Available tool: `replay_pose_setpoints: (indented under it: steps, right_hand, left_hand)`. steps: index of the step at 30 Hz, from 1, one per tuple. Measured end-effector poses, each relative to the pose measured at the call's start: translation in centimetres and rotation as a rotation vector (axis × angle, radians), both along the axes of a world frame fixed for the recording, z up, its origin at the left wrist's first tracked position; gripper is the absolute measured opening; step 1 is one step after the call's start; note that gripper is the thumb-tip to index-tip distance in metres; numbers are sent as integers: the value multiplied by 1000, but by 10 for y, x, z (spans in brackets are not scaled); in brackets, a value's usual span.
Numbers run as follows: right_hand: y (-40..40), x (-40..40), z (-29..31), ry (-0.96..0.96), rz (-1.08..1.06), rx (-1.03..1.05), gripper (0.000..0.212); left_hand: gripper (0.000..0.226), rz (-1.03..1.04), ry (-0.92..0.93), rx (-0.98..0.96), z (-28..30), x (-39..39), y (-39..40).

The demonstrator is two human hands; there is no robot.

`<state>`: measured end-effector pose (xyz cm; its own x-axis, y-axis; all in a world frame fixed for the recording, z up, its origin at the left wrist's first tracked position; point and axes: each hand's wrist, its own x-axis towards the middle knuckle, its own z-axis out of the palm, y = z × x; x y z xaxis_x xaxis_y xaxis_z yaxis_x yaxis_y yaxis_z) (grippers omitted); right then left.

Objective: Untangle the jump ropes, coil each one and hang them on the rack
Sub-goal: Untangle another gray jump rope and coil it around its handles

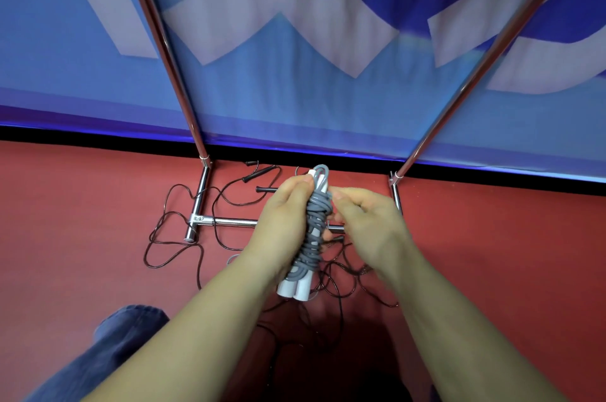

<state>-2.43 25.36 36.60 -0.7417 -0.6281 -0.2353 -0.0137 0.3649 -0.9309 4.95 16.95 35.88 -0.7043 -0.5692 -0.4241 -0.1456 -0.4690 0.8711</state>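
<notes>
A grey jump rope [314, 231] with two white handles is wound into a tight bundle, held upright in front of me. My left hand [285, 218] grips the bundle from the left. My right hand [364, 221] is at its right side with fingers curled against the wound cord. The handles' white ends [295, 291] stick out below my hands. Thin black jump ropes [177, 237] with black handles [259, 173] lie tangled on the red floor around the base of the chrome rack [200, 204].
The rack's two chrome uprights [157, 27] rise left and right in front of a blue and white banner [295, 40]. Its low crossbar [232, 221] runs along the floor behind my hands. My knee in blue jeans [124, 332] is at lower left.
</notes>
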Motion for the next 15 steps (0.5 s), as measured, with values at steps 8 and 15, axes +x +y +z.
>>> replay_pose_setpoints:
  steps: [8,15]
  right_hand:
    - [1,-7,11,-196,-123,-185,15]
    - [4,-7,16,-314,-41,-312,15]
  left_hand:
    - [25,6,-41,180,-2,1,-7]
    - [29,-62,3,334,-2,1,-6]
